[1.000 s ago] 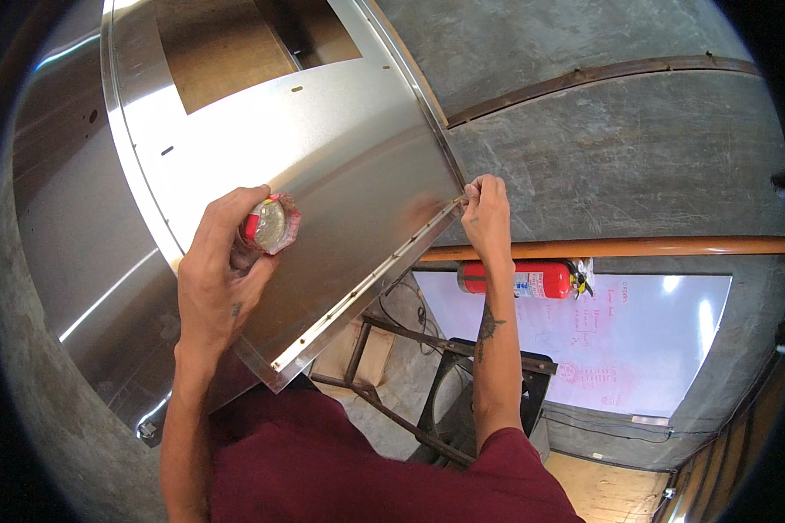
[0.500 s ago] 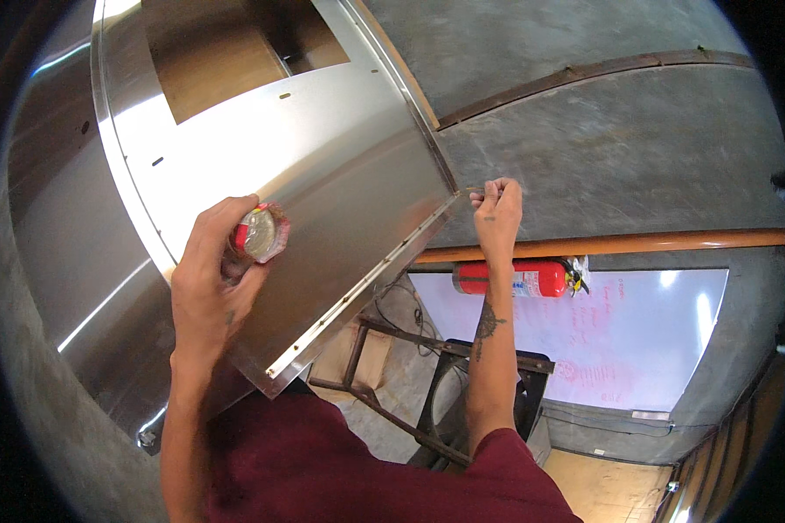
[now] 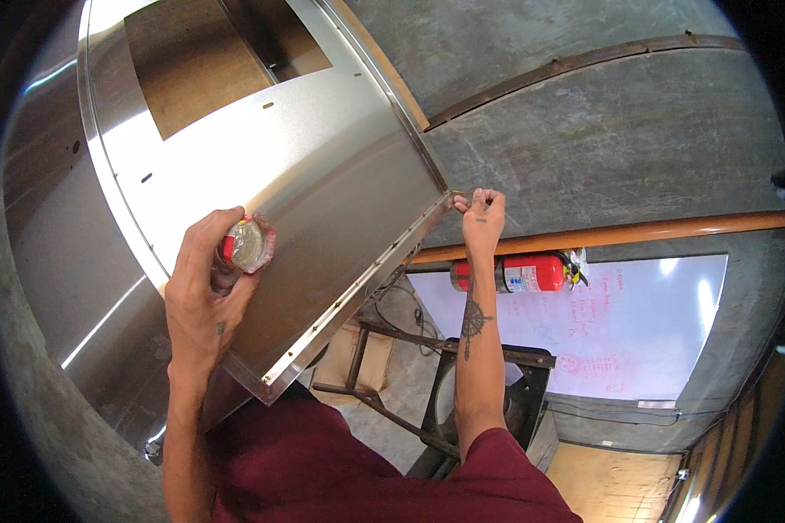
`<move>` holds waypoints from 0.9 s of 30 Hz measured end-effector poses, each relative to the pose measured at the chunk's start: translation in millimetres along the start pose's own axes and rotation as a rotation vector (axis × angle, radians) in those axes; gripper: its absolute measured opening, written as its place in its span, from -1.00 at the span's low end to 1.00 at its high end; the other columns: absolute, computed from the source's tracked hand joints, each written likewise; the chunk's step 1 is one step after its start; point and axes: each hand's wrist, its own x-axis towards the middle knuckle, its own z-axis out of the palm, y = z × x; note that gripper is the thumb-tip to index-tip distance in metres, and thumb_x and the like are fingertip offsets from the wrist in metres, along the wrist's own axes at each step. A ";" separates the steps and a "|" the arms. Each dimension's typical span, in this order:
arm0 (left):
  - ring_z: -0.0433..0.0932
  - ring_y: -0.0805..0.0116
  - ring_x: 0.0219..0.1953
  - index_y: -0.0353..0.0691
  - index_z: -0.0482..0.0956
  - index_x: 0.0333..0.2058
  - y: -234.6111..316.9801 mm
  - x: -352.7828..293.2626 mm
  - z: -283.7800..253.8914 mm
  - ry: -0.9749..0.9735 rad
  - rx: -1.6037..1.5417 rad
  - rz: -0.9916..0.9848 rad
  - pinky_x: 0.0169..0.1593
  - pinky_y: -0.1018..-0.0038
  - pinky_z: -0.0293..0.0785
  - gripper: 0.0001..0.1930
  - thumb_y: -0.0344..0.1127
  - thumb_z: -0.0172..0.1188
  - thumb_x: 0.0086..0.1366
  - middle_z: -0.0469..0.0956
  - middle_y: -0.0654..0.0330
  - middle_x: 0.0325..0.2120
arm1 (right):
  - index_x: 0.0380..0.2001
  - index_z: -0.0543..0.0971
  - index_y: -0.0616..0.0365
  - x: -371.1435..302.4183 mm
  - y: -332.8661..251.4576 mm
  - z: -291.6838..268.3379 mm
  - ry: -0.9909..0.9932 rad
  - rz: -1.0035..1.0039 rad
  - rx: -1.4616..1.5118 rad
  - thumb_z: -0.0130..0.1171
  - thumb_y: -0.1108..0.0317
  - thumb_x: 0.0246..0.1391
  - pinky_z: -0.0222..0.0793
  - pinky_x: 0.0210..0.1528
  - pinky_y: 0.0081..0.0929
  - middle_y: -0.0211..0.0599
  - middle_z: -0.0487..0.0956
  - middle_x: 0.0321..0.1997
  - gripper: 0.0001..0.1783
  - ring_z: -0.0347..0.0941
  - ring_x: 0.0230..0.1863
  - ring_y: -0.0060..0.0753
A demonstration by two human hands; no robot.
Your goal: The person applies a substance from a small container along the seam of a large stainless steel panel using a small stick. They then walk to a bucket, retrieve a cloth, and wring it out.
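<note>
In my left hand [image 3: 196, 301] is a small clear container [image 3: 249, 245] with red and yellow on its side, its round end facing up. It is held over a large shiny sheet-metal panel [image 3: 340, 205]. My right hand [image 3: 482, 218] is closed in a pinch at the panel's right corner. From its fingertips a thin yellowish stick-like piece [image 3: 458, 192] reaches to that corner; its exact kind is too small to make out. Along the panel's near right edge runs a pale flange [image 3: 344, 305] dotted with small holes or fasteners.
The panel has a large rectangular cutout [image 3: 192, 78] and small slots. A red fire extinguisher [image 3: 532, 273] and a whiteboard [image 3: 637, 322] are to the right, beside an orange pipe [image 3: 619, 234]. Below the panel stands a rusty metal frame [image 3: 366, 397] with cables on the floor.
My right hand has shifted slightly left and down, staying by the panel's corner with the thin piece. The panel and my left hand, still holding the container, sit slightly further left in view.
</note>
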 end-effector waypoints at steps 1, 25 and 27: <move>0.72 0.10 0.27 -0.06 0.56 0.38 0.0 0.5 0.4 -0.003 0.011 0.006 0.29 0.18 0.76 -0.29 -0.47 0.61 0.29 0.68 0.07 0.25 | 0.02 0.43 0.38 0.0 1.8 -0.4 0.003 0.006 -0.009 0.08 0.35 0.67 0.76 -0.14 -0.41 -0.05 0.62 -0.03 -0.77 0.83 -0.17 -0.25; 0.74 0.11 0.24 -0.03 0.57 0.38 -5.0 -0.6 -0.1 0.028 0.063 0.072 0.23 0.20 0.81 -0.30 -0.43 0.61 0.29 0.69 0.09 0.25 | 0.04 0.47 0.40 1.6 -4.4 -0.2 -0.024 0.050 -0.022 0.12 0.35 0.65 0.77 -0.12 -0.40 -0.02 0.67 -0.02 -0.75 0.83 -0.14 -0.25; 0.73 0.12 0.25 -0.03 0.55 0.39 -5.4 -0.7 -0.5 0.016 0.049 0.060 0.24 0.20 0.80 -0.30 -0.42 0.61 0.31 0.68 0.09 0.25 | 0.04 0.47 0.40 1.6 -6.7 -0.7 -0.022 0.059 -0.026 0.12 0.35 0.65 0.77 -0.12 -0.39 -0.02 0.67 -0.01 -0.75 0.84 -0.14 -0.25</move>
